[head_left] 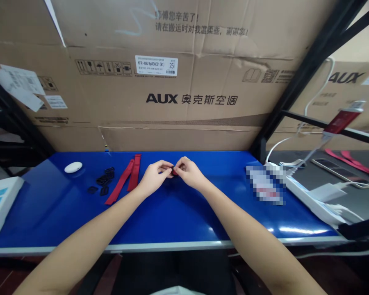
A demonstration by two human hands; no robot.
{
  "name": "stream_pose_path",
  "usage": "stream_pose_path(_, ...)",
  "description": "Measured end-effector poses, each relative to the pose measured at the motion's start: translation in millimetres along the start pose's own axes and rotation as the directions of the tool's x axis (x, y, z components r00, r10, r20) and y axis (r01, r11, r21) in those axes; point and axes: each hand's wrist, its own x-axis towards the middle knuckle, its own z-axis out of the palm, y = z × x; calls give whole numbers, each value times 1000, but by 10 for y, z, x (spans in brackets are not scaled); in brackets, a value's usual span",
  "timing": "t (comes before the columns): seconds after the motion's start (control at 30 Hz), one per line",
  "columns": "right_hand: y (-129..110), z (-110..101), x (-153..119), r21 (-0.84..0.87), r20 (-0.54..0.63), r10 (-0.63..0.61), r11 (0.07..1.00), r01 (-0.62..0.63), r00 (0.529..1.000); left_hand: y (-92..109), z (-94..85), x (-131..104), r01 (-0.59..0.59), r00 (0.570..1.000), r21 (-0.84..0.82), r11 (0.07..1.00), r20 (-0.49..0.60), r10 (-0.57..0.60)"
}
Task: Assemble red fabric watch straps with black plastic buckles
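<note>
Over the middle of the blue table, my left hand (155, 177) and my right hand (189, 173) meet with fingertips almost touching. A small black plastic buckle (172, 170) is pinched in my left fingers. Beside it, a bit of red strap (175, 173) shows at my right thumb and fingertips. Most of both pieces is covered by the fingers, so I cannot tell whether the strap passes through the buckle. Left of my hands lie red straps (123, 182) and a loose group of several black buckles (104, 179).
A white oval object (73, 167) and a white device (3, 205) are at the left. On the right sit a blurred packet (266, 185) and a white power strip (310, 200) with cables. Large cardboard boxes (190, 135) stand behind the blue table (184, 221).
</note>
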Motion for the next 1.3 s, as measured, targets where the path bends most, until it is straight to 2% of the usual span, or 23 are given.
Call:
stream_pose_path(0.07,35,-39,33,188,64,29,981,-41,998,5,-8,7,52,998,-138,989,35,-48)
stream_pose_path(0.13,88,-127,68,244,72,4,970,-21,997,18,-33,15,104,993,-217,971,78,-89)
stream_pose_path(0.17,122,-182,83,190,47,-20,982,11,999,29,-51,20,121,990,-237,964,94,-101)
stream_pose_path(0.23,200,-293,99,-85,11,-63,994,63,998,57,-99,31,147,985,-247,958,123,-120)
stream_pose_path(0.33,312,-401,103,-482,51,-13,876,36,999,85,-212,64,161,980,-211,964,147,-132)
stream_pose_path(0.4,365,-429,106,-600,49,67,800,-24,997,69,-323,105,128,987,-151,980,116,-111)
stream_pose_path(0.47,395,-439,114,-628,11,120,773,-86,993,15,-454,155,91,994,-23,996,62,-89)
stream_pose_path(0.53,397,-438,121,-579,-23,138,805,-126,990,-60,-577,202,102,995,160,982,0,-103)
stream_pose_path(0.63,328,-408,116,-400,-42,103,910,-111,994,-153,-670,235,137,990,360,923,-81,-116)
stream_pose_path(0.73,175,-344,83,-61,29,143,988,-141,989,-149,-599,205,83,996,340,937,-41,-74)
stream_pose_path(0.83,14,-288,38,311,242,166,920,-238,956,-56,-418,133,57,995,111,992,75,-66)
stream_pose_path(0.9,-48,-267,17,421,322,112,872,-248,940,9,-289,86,88,987,-57,995,139,-80)
stream_pose_path(0.97,-65,-256,9,400,301,90,892,-211,949,44,-186,55,116,982,-157,981,166,-90)
stream_pose_path(1.1,-47,-248,10,84,223,50,994,-70,974,25,-91,42,80,988,-145,986,143,-59)
stream_pose_path(1.2,-68,-254,5,-70,236,8,998,9,972,5,-91,42,62,990,-112,992,133,-47)
stream_pose_path(1.3,-113,-272,-7,-100,272,4,995,24,962,21,-100,25,88,986,-119,989,151,-69)
